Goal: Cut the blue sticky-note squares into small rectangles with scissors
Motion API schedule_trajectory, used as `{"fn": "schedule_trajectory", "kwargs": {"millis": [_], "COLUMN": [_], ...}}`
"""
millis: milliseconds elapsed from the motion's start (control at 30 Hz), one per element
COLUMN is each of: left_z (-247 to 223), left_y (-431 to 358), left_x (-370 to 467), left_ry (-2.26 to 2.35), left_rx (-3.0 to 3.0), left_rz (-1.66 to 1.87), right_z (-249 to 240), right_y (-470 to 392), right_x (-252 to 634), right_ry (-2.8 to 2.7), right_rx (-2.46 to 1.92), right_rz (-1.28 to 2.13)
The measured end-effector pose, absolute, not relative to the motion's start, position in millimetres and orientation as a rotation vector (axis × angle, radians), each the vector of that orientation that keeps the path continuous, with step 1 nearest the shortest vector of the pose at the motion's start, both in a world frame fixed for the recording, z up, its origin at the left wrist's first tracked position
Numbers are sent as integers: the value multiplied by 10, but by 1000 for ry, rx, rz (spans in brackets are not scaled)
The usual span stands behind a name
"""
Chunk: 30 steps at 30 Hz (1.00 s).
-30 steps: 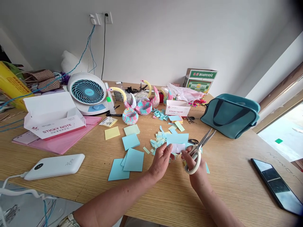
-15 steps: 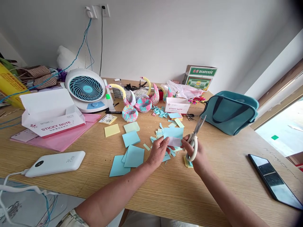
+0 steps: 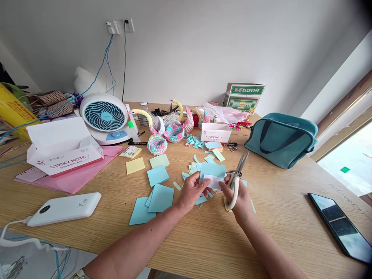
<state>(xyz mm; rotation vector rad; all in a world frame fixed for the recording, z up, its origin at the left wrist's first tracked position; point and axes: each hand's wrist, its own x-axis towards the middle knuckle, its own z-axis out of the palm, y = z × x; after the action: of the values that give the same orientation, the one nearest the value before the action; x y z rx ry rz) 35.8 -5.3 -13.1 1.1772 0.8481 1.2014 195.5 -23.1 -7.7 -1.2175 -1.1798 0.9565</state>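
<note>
My left hand (image 3: 190, 192) pinches the left side of a blue sticky note (image 3: 213, 169), with a smaller white piece of paper (image 3: 214, 182) lying against its lower front. In my right hand (image 3: 241, 201) are scissors (image 3: 236, 184) with cream handles, blades pointing up and away and slightly apart. The right thumb also touches the right edge of the papers. Blue and yellow paper scraps (image 3: 200, 200) lie beneath and behind the hands. To the left are several blue squares (image 3: 161, 198), a pale green note (image 3: 159, 161) and a yellow note (image 3: 135, 166).
Folded-paper swans (image 3: 174, 133) stand at the back near a small sticky note box (image 3: 216, 133). On the left are a larger open box (image 3: 65, 155), a fan (image 3: 104, 116) and a power bank (image 3: 65, 209). A teal bag (image 3: 281, 141) and a phone (image 3: 338, 224) are on the right.
The view has tilted up slightly, so things appear a little lower. The white paper now lies lower and flatter against the blue note; both hands keep their hold.
</note>
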Motion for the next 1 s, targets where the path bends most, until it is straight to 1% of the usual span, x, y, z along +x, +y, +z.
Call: {"fn": "schedule_trajectory", "kwargs": {"millis": [300,600,833,1000], "left_z": [-232,-213,-284,-281], "left_y": [9,-11,4,18], "left_x": [364,372,388,376], "left_ry": [819,798,879,877], "left_rx": [1164,1174,1291,1299], "left_rz": [1177,1107,1065,1072], "right_z": [-89,-126,-78,-75], "right_y": [-232,-209,-227,-225], "right_x": [1982,2013,2028,2033], "right_ry": [-1234,-1257,-1257,-1298], "right_rx": [-1218,-1266,-1309,-1320], "right_rz": [901,886,942,900]}}
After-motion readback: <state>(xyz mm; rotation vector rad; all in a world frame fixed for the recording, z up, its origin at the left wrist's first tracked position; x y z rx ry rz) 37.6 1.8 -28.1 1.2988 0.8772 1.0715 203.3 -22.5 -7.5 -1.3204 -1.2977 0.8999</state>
